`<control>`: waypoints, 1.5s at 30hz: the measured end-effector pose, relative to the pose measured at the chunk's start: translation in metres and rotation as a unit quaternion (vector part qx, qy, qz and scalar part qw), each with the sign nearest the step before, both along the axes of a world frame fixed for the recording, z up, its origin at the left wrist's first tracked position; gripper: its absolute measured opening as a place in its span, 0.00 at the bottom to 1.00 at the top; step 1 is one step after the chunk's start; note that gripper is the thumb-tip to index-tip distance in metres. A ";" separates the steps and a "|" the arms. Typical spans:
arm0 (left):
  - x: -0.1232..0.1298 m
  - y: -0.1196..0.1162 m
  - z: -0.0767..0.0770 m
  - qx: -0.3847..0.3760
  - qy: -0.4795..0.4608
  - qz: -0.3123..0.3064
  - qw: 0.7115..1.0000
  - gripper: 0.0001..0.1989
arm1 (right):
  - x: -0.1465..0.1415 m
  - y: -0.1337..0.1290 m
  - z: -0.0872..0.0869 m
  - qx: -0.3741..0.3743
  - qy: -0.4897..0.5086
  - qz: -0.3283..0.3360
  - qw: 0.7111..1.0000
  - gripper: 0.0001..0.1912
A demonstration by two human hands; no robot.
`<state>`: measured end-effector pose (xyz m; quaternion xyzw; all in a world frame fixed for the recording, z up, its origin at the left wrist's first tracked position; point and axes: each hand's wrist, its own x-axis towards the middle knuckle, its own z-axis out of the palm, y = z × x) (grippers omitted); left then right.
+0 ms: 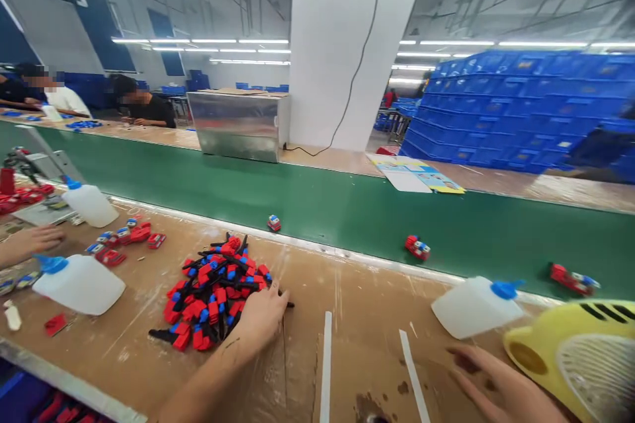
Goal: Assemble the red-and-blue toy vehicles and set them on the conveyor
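- Two bare hands of the wearer are in view: left hand point(265, 310) at the pile, right hand point(510, 383) at the lower right
- Left fingers reach forward over the right edge of the pile; a dark tip shows just beside them, but whether they grip it I cannot tell
- Right fingers are spread with a visible gap, nothing seen between them; blurred, so contact with the table is not determinable
- Pile of red, blue and black parts point(213, 297): heaped loosely on the brown worktable point(367, 304), partly behind the left hand
- Between the hands, two pale strips point(326, 370) run lengthwise on the table, with dark spots near the second
- Yellow slotted housing point(536, 327) stands just beside the right hand; behind that hand, a translucent bottle point(471, 307), blue-capped and lying tilted
- Left of the pile: small red, white and blue toy pieces point(124, 238), two further blue-capped bottles point(82, 287), one flat red piece point(55, 324), and another person's hand point(37, 244)
- Green belt point(337, 201) crosses beyond the table, carrying three separate toy assemblies point(417, 248), well apart
- Past the belt: metal box point(238, 125), white pillar point(342, 46), printed sheets point(421, 175), stacked blue crates point(516, 112) at right, and seated people point(153, 109) at far left
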<state>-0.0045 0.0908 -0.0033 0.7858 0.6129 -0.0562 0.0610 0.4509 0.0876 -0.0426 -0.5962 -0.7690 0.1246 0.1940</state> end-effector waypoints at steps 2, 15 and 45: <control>-0.006 0.004 -0.008 -0.015 0.007 -0.011 1.000 0.17 | -0.075 0.036 0.031 -0.057 0.023 0.077 0.995 0.17; -0.024 -0.017 -0.070 0.301 -0.120 -0.207 0.923 0.05 | -0.408 0.249 0.014 -0.056 0.133 0.131 0.981 0.21; 0.003 -0.078 0.006 0.038 -0.131 -0.284 0.949 0.20 | -0.112 -0.047 0.000 -0.298 0.771 0.059 0.559 0.33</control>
